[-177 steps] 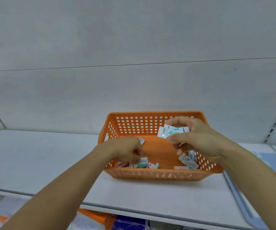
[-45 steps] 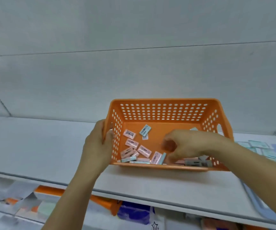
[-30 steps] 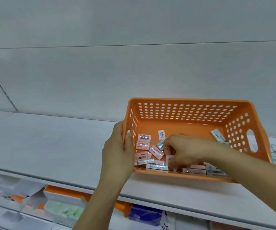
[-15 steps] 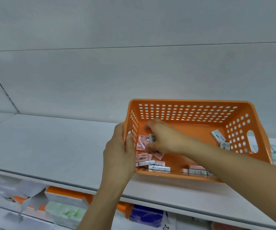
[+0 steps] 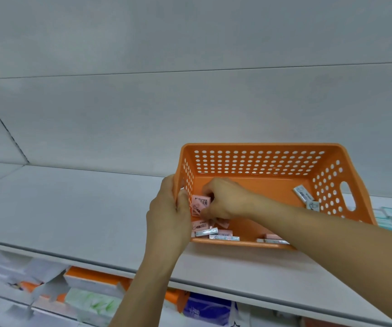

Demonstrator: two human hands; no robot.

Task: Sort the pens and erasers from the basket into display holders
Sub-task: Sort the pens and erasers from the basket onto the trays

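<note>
Head view: the left hand (image 5: pixel 169 218) grips the left wall of the orange basket (image 5: pixel 261 147) on the white shelf (image 5: pixel 72 208), thumb hooked inside the rim. Inside, the right hand (image 5: pixel 225 199) curls its fingers round pink erasers (image 5: pixel 200 204) in the near-left corner. Two blue-white erasers (image 5: pixel 304 194) lie well apart, by the right wall.

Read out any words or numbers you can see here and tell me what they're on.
"4B" on the pink eraser under the right hand.
"4B" on the pink eraser below it.
Barcode on the upper pink eraser: digits too small.
Print on the white erasers and lower-shelf packs: blurred.
</note>
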